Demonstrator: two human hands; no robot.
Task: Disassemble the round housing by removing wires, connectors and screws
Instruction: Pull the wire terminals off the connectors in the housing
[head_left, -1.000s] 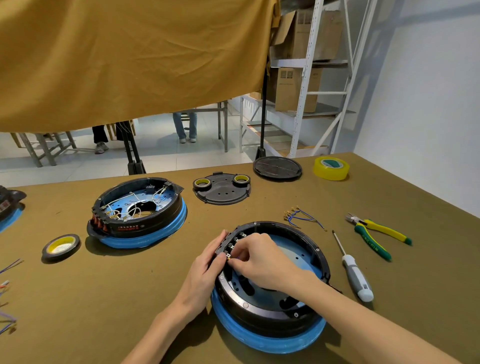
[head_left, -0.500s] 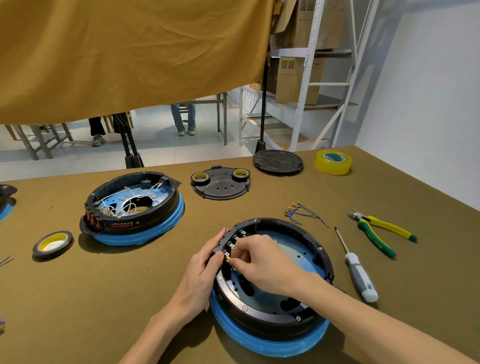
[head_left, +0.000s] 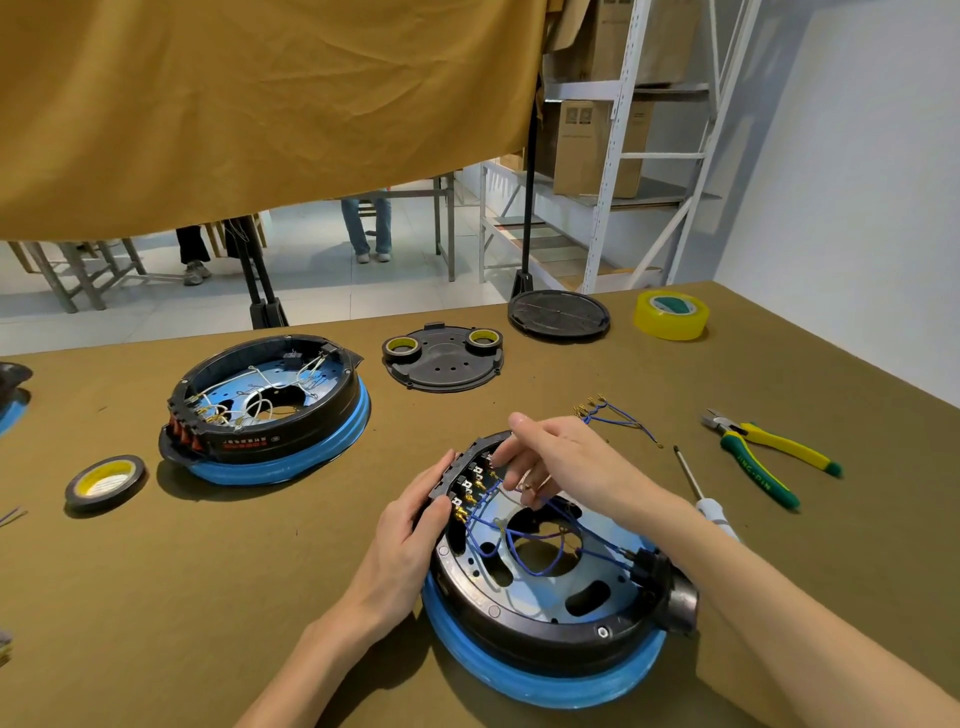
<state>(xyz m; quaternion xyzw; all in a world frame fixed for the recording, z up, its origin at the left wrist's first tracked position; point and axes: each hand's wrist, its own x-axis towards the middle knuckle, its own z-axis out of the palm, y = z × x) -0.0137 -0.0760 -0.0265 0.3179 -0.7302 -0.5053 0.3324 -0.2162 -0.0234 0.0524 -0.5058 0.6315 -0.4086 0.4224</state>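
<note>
Blue-rimmed and black, the round housing sits nearest on the olive-brown table, its open side up. Blue wires loop across its metal plate, running from a row of brass connectors at the far-left rim to a black block on the right rim. The left hand grips the outside of the rim at that connector row, fingers curled over the edge. The right hand hovers over the same spot, fingers loosely spread and bent down, fingertips pinching a small brass terminal on a wire end.

Right of the housing lie a screwdriver and, further right, yellow-green pliers. Just beyond the right hand is a loose bundle of removed wires. To the left rests 1 black tape roll, and behind it a second housing with white wiring. Further back lie a dark cover plate carrying 2 small tape rolls, a round lid and a yellow tape roll.
</note>
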